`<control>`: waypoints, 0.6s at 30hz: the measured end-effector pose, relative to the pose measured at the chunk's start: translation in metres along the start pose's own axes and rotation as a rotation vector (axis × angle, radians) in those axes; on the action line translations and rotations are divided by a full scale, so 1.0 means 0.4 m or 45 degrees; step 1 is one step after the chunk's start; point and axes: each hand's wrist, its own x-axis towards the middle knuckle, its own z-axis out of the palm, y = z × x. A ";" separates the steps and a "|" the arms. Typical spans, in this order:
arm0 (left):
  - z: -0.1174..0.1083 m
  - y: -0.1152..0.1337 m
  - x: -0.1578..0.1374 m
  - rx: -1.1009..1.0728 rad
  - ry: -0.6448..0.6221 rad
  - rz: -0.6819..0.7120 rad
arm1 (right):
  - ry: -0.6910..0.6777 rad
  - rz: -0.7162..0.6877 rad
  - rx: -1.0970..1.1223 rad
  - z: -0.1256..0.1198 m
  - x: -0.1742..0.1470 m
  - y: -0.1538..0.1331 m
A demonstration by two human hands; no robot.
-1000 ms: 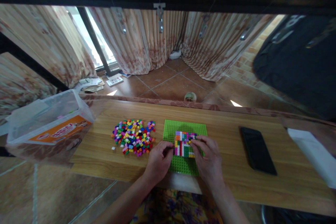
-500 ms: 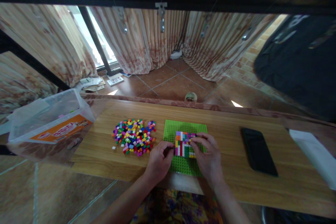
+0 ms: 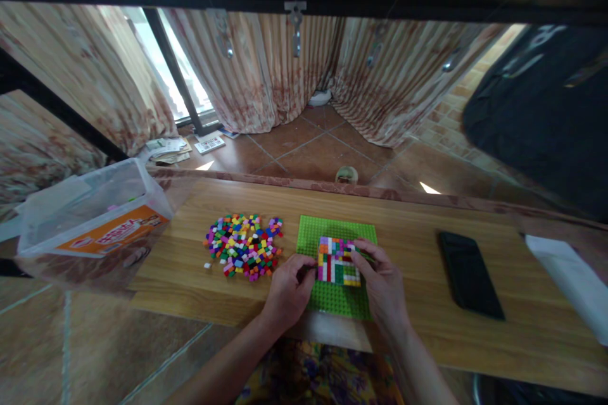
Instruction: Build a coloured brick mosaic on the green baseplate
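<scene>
A green studded baseplate (image 3: pixel 332 232) lies on the wooden table (image 3: pixel 418 253), carrying a block of small coloured bricks (image 3: pixel 335 261). My left hand (image 3: pixel 287 292) rests at the block's left edge, fingers curled against the plate. At the block's right side is my right hand (image 3: pixel 384 283), its fingertips touching the top right corner. Whether either hand pinches a loose brick is hidden. A pile of loose coloured bricks (image 3: pixel 243 246) lies just left of the plate.
A clear plastic tub (image 3: pixel 90 215) with an orange label stands at the table's left end. A black phone (image 3: pixel 469 273) lies to the right, and a white object (image 3: pixel 567 278) beyond it. Curtains and a tiled floor lie behind the table.
My right hand has slid slightly to the right, uncovering more of the brick block's right side. The left hand has stayed in place.
</scene>
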 end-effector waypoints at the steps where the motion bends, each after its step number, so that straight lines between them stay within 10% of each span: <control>1: 0.000 0.000 0.000 0.004 -0.001 0.000 | 0.006 0.026 0.015 0.002 0.000 -0.002; 18: 0.000 0.003 -0.003 0.047 -0.025 -0.018 | 0.070 0.183 -0.124 0.030 -0.011 -0.029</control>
